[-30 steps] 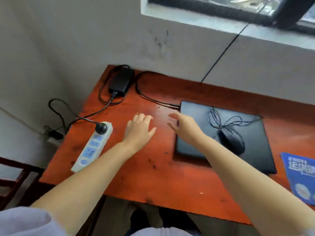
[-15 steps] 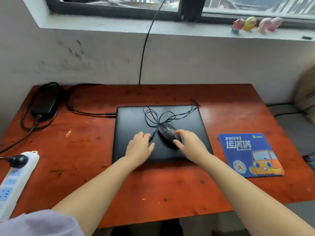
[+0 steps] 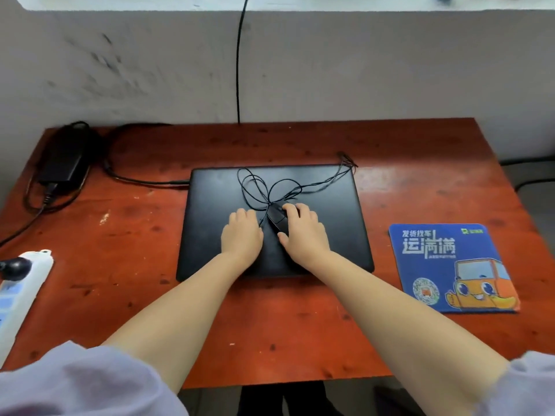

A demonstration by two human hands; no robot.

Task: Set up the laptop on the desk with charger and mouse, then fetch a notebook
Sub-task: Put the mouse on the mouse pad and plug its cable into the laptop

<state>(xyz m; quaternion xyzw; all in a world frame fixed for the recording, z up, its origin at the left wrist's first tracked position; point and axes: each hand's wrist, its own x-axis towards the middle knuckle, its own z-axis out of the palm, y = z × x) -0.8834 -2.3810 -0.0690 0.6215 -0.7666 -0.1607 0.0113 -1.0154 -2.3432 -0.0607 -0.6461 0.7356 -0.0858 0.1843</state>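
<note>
1. Nearest the camera, two pale lilac sleeves [image 3: 75, 382] fill the bottom corners, at 7 and 5 o'clock, and both bare forearms reach forward over the red-brown wooden desk [image 3: 270, 334].
2. At the centre of the desk lies the closed black laptop [image 3: 327, 211], lid down.
3. The left hand [image 3: 241, 232] lies on the laptop lid just at 9 o'clock of the mouse, palm down; its fingers are loosely bent and hold nothing.
4. The right hand [image 3: 303, 232] covers the black mouse [image 3: 277, 220], which sits on the lid; the fingers curl over its top and far side and the thumb presses its near left edge, so the hand grips the mouse.
5. The mouse cable [image 3: 258, 187] lies in loose loops on the lid at 12 o'clock of the hands and trails to the laptop's far right corner.
6. At 3 o'clock of the laptop, well apart from it, a blue mouse pad [image 3: 450, 265] with an orange cartoon truck lies flat on the desk.
7. At 9 o'clock, at the desk's left edge, a white power strip [image 3: 21, 292] carries a black plug [image 3: 15, 267].
8. At 10 o'clock, in the far left corner, the black charger brick [image 3: 64, 160] rests among its coiled cord; its cable [image 3: 144, 181] runs to the laptop's left side.
9. Farthest off, a black wire [image 3: 238, 61] hangs down the scuffed grey wall behind the desk.
</note>
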